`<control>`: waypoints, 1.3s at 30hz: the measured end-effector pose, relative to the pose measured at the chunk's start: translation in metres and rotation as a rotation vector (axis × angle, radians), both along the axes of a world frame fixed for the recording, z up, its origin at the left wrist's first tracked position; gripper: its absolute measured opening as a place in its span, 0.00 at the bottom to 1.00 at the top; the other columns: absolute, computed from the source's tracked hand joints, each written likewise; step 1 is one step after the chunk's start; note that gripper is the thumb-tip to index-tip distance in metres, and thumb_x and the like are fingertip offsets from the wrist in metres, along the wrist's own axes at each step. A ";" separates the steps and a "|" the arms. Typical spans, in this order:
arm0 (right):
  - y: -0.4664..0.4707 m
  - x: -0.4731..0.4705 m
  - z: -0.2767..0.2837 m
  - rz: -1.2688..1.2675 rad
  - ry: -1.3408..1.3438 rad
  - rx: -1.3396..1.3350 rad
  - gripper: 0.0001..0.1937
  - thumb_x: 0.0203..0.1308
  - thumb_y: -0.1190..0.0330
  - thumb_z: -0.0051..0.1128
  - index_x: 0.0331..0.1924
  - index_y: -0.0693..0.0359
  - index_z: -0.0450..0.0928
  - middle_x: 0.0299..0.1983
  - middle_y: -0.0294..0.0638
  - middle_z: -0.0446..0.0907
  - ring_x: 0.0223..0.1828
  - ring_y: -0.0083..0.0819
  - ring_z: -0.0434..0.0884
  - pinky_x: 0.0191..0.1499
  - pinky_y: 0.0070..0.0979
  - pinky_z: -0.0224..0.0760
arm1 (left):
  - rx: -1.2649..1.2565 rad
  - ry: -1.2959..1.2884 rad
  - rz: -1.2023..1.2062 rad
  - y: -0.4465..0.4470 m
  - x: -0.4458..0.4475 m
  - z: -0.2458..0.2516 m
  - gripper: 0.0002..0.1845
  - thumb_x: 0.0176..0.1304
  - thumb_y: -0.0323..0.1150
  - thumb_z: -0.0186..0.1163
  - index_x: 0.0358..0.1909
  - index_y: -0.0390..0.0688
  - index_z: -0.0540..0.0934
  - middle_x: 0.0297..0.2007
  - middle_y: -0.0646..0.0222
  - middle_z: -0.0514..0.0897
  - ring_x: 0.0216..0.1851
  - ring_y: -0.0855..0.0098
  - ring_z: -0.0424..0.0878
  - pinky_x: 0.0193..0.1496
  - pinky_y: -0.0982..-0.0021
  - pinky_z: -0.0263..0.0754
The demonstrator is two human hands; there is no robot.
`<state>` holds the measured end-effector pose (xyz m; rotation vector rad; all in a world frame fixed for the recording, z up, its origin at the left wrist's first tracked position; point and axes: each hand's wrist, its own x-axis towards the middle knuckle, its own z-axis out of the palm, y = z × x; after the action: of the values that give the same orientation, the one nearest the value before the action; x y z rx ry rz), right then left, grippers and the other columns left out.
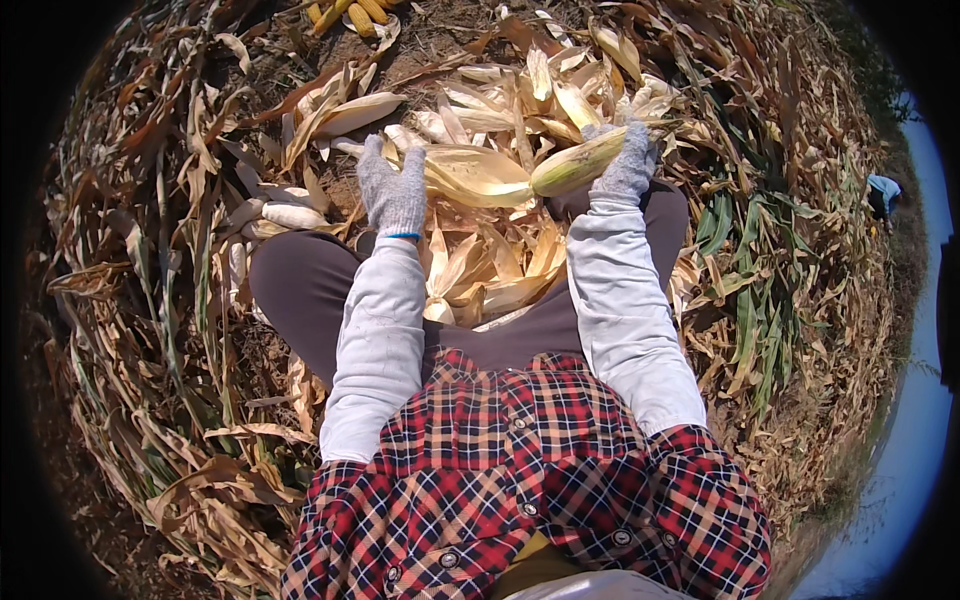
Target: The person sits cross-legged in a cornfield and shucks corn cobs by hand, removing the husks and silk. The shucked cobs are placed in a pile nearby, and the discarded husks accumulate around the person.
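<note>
My right hand [628,161], in a grey knit glove, grips an ear of corn [577,163] wrapped in a yellow-green husk. Its stem end points left. From that end a broad pale husk leaf [480,174] stretches across to my left hand [391,187], gloved the same way. The leaf's far end lies between thumb and fingers there, partly hidden by the glove. Both hands are above my crossed legs. Loose peeled husks [517,262] lie in my lap, and a heap of husks and husked-over ears [487,112] spreads just beyond my hands.
Several bare yellow corn cobs [364,16] lie on the soil at the top. Pale ears in husk [292,215] rest by my left knee. Dry corn stalks [172,225] pile up at the left, with greener leaves [750,277] at the right. A person [885,193] is far off right.
</note>
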<state>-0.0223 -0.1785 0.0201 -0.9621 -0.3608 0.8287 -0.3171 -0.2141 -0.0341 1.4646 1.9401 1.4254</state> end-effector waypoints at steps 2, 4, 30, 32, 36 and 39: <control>-0.006 -0.005 -0.007 0.063 -0.028 -0.026 0.26 0.68 0.51 0.58 0.56 0.67 0.76 0.44 0.50 0.81 0.40 0.44 0.83 0.44 0.43 0.84 | 0.064 0.200 -0.255 -0.007 0.019 0.013 0.37 0.57 0.48 0.76 0.63 0.36 0.76 0.61 0.49 0.79 0.64 0.50 0.75 0.68 0.55 0.68; -0.010 -0.018 -0.018 0.209 -0.049 -0.036 0.25 0.66 0.53 0.62 0.55 0.68 0.76 0.42 0.50 0.81 0.39 0.43 0.84 0.42 0.42 0.85 | 0.020 0.335 -0.479 -0.025 0.036 0.019 0.41 0.52 0.52 0.77 0.64 0.41 0.76 0.62 0.55 0.78 0.65 0.53 0.74 0.69 0.55 0.67; -0.045 -0.042 0.008 0.688 0.023 0.181 0.25 0.68 0.50 0.62 0.55 0.63 0.75 0.39 0.47 0.82 0.39 0.40 0.83 0.51 0.49 0.82 | -0.495 -0.299 -0.816 -0.061 0.082 -0.014 0.24 0.63 0.47 0.67 0.57 0.45 0.82 0.50 0.53 0.87 0.53 0.53 0.85 0.56 0.59 0.78; -0.048 -0.042 0.007 0.693 -0.014 0.175 0.25 0.67 0.52 0.62 0.56 0.64 0.74 0.39 0.48 0.82 0.39 0.40 0.83 0.51 0.48 0.82 | -0.512 -0.264 -0.828 -0.061 0.082 -0.020 0.24 0.64 0.47 0.67 0.57 0.45 0.82 0.50 0.53 0.87 0.54 0.54 0.85 0.56 0.60 0.77; -0.052 -0.045 0.009 0.708 -0.042 0.203 0.25 0.66 0.54 0.63 0.57 0.66 0.74 0.41 0.50 0.81 0.41 0.42 0.83 0.50 0.47 0.82 | -0.551 -0.168 -0.836 -0.059 0.081 -0.027 0.24 0.66 0.47 0.66 0.57 0.44 0.82 0.51 0.54 0.88 0.54 0.54 0.85 0.57 0.59 0.76; -0.057 -0.050 0.010 0.732 -0.046 0.225 0.25 0.66 0.57 0.65 0.58 0.67 0.73 0.43 0.50 0.82 0.42 0.43 0.83 0.51 0.47 0.82 | -0.463 -0.194 -0.838 -0.059 0.081 -0.037 0.25 0.66 0.48 0.65 0.58 0.44 0.81 0.50 0.54 0.88 0.53 0.53 0.85 0.56 0.58 0.77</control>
<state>-0.0719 -0.2356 0.0303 -0.6303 -0.8554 1.3927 -0.2366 -0.2729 -0.0714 1.5437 1.1734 0.6532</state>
